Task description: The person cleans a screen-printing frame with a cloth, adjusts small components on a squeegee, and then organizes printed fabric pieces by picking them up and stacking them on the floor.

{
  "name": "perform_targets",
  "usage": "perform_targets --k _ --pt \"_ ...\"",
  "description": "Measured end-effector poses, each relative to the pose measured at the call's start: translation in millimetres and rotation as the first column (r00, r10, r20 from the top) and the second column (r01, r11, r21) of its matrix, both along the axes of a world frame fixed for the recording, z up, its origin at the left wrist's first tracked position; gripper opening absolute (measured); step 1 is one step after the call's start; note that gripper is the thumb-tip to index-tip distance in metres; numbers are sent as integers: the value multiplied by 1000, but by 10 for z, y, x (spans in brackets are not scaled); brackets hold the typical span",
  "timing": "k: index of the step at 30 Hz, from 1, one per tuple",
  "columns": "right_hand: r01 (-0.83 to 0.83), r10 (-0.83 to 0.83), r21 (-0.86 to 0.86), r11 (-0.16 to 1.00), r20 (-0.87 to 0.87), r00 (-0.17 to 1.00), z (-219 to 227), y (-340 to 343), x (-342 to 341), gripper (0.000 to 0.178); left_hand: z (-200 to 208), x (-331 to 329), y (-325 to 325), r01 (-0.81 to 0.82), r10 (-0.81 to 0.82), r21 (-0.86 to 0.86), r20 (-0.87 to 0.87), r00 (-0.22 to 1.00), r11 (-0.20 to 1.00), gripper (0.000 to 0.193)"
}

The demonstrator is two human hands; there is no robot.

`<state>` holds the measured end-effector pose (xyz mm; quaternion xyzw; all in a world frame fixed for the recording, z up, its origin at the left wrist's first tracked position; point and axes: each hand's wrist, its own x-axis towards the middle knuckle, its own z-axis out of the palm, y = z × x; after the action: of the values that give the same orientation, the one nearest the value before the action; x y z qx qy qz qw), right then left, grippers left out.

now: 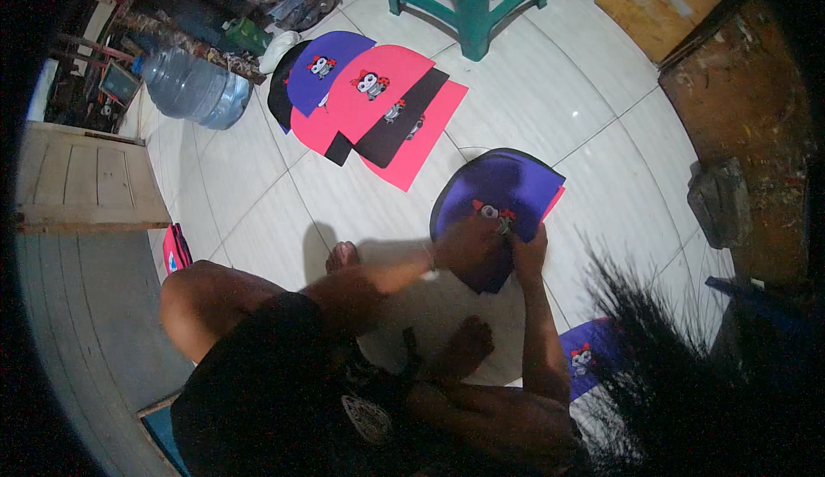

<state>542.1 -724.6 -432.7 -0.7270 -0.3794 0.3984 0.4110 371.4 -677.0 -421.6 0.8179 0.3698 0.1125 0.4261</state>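
Observation:
A small stack of purple, round-topped sheets (507, 176) with a cartoon animal print is held up over the tiled floor before me. Dark and pink edges show behind the top sheet. My right hand (530, 255) is closed on the stack's right edge. Across its front lies my left hand (467, 243), smeared and dim, so its fingers do not show clearly. Farther off to the left, a fanned group of similar sheets lies on the floor, with a pink sheet (357, 99), a purple sheet (331, 51) and a black sheet (404, 125) overlapping.
Another purple printed sheet (584, 361) lies by my right forearm. A large clear water jug (198, 90) rests at the far left. A green plastic stool (473, 13) stands at the back, and worn wooden panels (739, 116) line the right. Pink items (176, 249) sit beyond my left knee.

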Motion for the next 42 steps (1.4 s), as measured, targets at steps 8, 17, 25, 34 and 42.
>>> perform_targets --k 8,17,25,34,42 --pt "3 1 120 993 -36 999 -159 228 -48 38 -216 -1180 1497 -356 635 668 -228 738 654 78" --pt "41 -39 49 998 -52 998 -141 233 -130 39 -289 -924 1275 -318 632 693 -253 733 647 36" --pt "97 -103 -36 995 -221 970 111 305 -131 40 180 -756 1370 -264 525 584 -337 782 767 21" --pt "-12 1 -21 1000 -453 891 177 245 -245 40 172 -4 218 -198 226 199 -125 966 960 25" --pt "-127 127 4 992 -23 992 -113 445 -184 40 -48 -1528 1625 -373 609 583 -278 743 721 37"
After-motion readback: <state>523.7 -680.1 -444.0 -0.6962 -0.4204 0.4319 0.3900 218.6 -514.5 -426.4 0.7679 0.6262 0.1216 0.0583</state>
